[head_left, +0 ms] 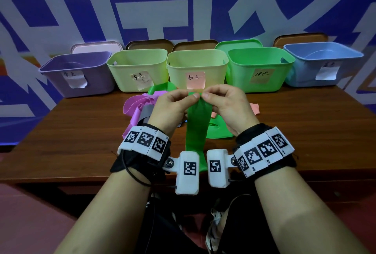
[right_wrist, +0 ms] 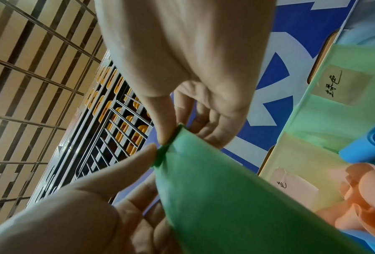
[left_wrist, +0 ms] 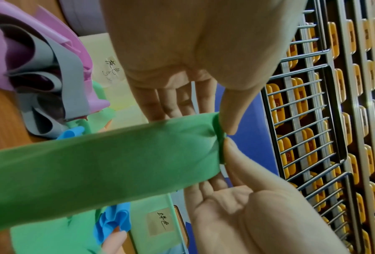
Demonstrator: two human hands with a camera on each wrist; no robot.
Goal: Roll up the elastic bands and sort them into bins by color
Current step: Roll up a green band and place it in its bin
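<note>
Here, both hands are raised above the middle of the wooden table [head_left: 284, 115], and together they pinch the top end of a green elastic band [head_left: 197, 123]. The left hand [head_left: 173, 107] and right hand [head_left: 227, 105] each clamp that edge between thumb and forefinger, tips nearly touching, likely so the first tight turn of the roll can be folded over evenly. The rest of the band hangs straight down toward the table's near edge, which keeps it flat and untwisted for rolling. Behind the hands, a loose pile of bands [head_left: 140, 109] in pink, grey, green and orange waits. Along the far edge stand five labelled bins; the green bin [head_left: 260, 68] sits second from the right corner.
</note>
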